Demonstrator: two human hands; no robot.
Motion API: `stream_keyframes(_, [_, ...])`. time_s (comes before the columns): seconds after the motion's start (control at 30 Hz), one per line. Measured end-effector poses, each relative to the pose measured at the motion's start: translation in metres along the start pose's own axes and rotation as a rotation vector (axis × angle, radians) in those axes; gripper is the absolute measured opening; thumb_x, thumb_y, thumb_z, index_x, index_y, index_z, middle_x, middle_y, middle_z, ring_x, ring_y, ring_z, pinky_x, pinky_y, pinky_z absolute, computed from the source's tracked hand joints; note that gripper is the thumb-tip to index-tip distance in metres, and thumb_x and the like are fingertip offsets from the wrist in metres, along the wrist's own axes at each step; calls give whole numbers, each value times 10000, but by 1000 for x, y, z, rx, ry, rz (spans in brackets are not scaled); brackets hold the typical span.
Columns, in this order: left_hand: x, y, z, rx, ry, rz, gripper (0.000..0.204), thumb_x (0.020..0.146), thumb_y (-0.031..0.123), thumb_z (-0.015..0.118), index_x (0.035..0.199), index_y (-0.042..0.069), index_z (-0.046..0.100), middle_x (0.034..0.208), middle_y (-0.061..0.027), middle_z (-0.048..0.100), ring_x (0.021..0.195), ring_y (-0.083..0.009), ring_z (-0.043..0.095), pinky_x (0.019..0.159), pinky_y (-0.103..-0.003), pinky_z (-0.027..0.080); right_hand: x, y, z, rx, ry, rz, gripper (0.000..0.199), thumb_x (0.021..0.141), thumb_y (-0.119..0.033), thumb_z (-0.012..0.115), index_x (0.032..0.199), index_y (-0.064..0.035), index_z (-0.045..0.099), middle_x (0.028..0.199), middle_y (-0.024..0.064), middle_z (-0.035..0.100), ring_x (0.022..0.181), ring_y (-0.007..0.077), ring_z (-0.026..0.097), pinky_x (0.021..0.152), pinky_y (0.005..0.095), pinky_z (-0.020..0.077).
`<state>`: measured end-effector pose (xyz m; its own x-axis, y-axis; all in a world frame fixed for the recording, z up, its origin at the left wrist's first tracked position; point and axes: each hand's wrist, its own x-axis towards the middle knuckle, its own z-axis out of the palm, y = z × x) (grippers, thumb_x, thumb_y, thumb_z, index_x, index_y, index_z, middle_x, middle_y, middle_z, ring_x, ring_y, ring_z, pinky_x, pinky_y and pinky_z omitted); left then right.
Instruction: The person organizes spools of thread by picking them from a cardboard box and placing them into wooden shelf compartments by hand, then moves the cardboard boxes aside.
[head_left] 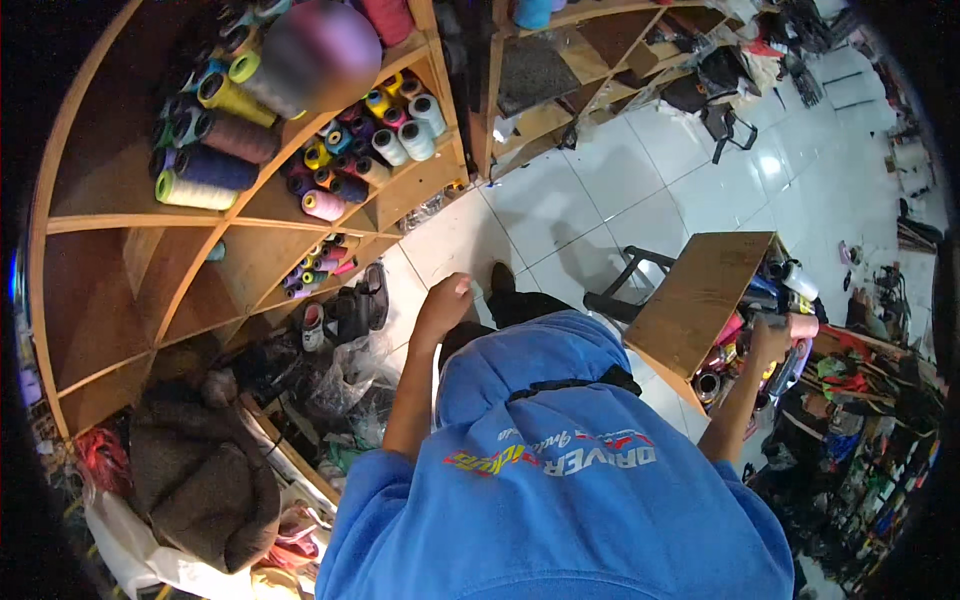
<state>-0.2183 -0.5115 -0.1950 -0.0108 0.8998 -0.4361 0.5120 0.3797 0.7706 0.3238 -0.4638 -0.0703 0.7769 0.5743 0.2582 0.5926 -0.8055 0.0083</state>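
My left hand (446, 304) is raised over the floor with its fingers curled in, and nothing shows in it. At the right, my right hand (769, 343) is over a box (702, 290) of thread spools. Its fingers are closed at a pink thread spool (802, 326), which sticks out to the right of them. Around this hand lie more spools, among them a white spool (799, 280) and a dark one (707, 385). The box's brown side panel faces me, and it hides part of the contents.
Wooden shelves (205, 228) at the left hold several rows of coloured thread spools (215, 190). A black metal frame (640, 270) stands beside the box. Dark cloth (200, 470) and plastic bags (350, 385) lie at the lower left. Piled scraps (850, 400) cover the right side.
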Motion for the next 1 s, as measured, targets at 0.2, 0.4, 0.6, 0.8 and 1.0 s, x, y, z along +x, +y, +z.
stream_keyframes(0.2, [13,109,-1,-322,-260,255,458,746,129,669,1154,18,492,1088,-151,574,865,-253,609,759,-325,489,-88,-107,-61,1379,-836,109,562,727,-90,588,1256,-2,420,1011,85,553,897,188,540,735,319,462])
stream_keyframes(0.4, [-21,196,2,-45,-36,801,655,671,113,714,1255,71,421,1291,-144,417,1117,-292,485,935,-356,392,-175,-180,-85,1611,-1602,430,495,749,-81,594,1220,-38,451,1023,75,527,914,206,528,816,324,440])
stream_keyframes(0.6, [-22,199,3,-307,-77,740,636,639,91,747,1202,41,454,1257,-137,470,1203,-230,420,980,-348,365,-178,-185,-103,1569,-1607,366,424,784,-124,622,1164,-15,469,1030,81,527,940,196,527,817,344,462])
stream_keyframes(0.8, [-15,190,1,-145,-55,662,681,625,100,767,1215,30,433,1172,-135,474,1069,-241,503,888,-349,442,-172,-167,-96,1497,-1279,-73,630,668,-158,757,1201,9,466,1077,110,504,989,200,521,808,336,464])
stream_keyframes(1.0, [-4,195,17,5,-285,534,701,642,43,722,1266,27,403,1154,-129,511,1039,-237,533,826,-337,475,-170,-150,-102,1178,-805,-696,587,692,-107,734,1222,-69,483,1110,59,504,985,151,502,791,263,447])
